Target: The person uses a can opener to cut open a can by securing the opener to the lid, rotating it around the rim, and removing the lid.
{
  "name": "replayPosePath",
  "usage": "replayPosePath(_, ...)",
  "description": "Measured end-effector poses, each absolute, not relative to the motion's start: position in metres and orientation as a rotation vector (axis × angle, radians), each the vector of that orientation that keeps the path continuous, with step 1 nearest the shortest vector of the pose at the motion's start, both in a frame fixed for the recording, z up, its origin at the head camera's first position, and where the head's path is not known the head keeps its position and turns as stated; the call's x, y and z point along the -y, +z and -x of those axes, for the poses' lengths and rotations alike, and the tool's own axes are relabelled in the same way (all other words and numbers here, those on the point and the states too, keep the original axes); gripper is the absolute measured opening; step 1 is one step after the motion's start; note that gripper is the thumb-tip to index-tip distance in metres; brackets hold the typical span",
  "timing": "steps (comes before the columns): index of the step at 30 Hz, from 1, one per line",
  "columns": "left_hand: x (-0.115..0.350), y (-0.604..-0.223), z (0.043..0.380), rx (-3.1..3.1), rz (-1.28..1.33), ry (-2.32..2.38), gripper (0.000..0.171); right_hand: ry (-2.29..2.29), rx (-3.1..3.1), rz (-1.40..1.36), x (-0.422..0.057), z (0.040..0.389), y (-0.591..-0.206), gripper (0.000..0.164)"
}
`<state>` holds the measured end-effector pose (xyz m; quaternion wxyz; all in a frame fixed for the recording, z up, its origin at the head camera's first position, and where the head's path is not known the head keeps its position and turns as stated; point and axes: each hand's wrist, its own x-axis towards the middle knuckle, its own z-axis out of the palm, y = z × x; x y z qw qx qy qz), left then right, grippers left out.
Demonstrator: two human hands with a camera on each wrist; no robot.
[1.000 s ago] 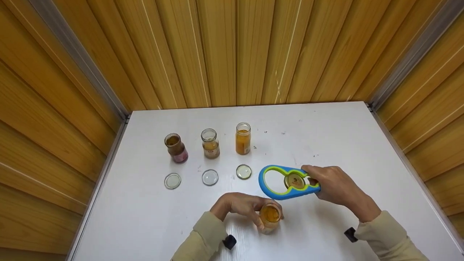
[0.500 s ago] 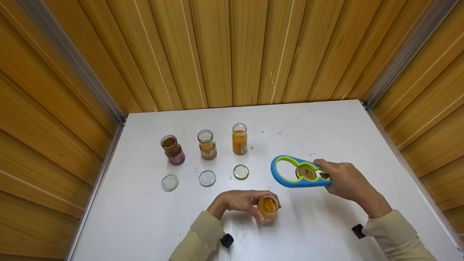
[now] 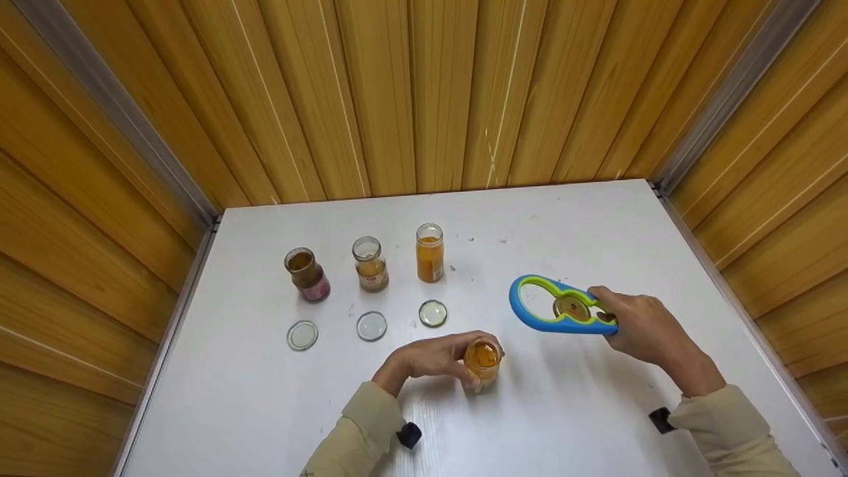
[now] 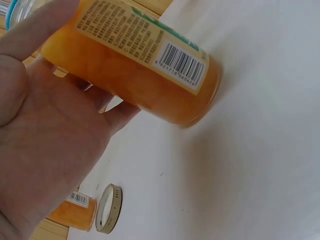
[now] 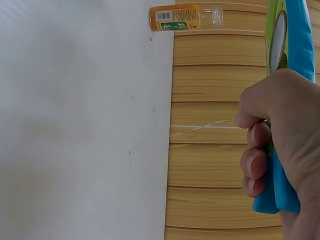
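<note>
My left hand (image 3: 434, 356) grips an open glass jar (image 3: 483, 363) of orange contents, its fingers and thumb round the sides. In the left wrist view the jar's label with a barcode faces the camera, and a shadow lies beside its base; whether it touches the table I cannot tell. My right hand (image 3: 646, 328) holds a blue and green jar opener (image 3: 563, 326) by its handles, raised to the right of the jar. A gold lid (image 3: 571, 307) sits between the opener's toothed inner edges. The right wrist view shows the fingers curled round the handle.
Three open jars stand in a row farther back: a dark one (image 3: 313, 285), a partly filled one (image 3: 372, 273) and a tall orange one (image 3: 430, 257). One lid lies before each: left (image 3: 303, 335), middle (image 3: 371, 326), right (image 3: 433, 313). Wood-patterned walls (image 3: 437, 99) enclose the white table (image 3: 563, 417).
My left hand has moved the jar away from me, nearer to the row of lids. My right hand has carried the opener and its lid to the right and farther back.
</note>
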<state>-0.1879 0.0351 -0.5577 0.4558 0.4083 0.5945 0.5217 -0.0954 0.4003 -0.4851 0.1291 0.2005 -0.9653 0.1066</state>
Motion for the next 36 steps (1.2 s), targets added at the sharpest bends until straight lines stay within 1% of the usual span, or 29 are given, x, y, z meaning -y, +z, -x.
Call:
replayPosePath(9,-0.038,-0.554,0.196,-1.658,-0.862,1.399,0.065,0.327,2.811,-0.521,-0.409,0.095,-0.487,0.065)
replayPosePath(16,-0.047,-0.554,0.205,-1.737,-0.831,1.49,0.064,0.347,2.806,-0.485,-0.416,0.093,-0.488,0.065)
replayPosePath(24,-0.062,-0.55,0.215,-1.863,-0.723,1.525,0.07,0.352,2.841,-0.415,-0.422,0.089,-0.489,0.066)
replayPosePath(36,-0.078,-0.549,0.228,-1.934,-0.629,1.567,0.065,0.369,2.855,-0.372,-0.429,0.085,-0.491,0.066)
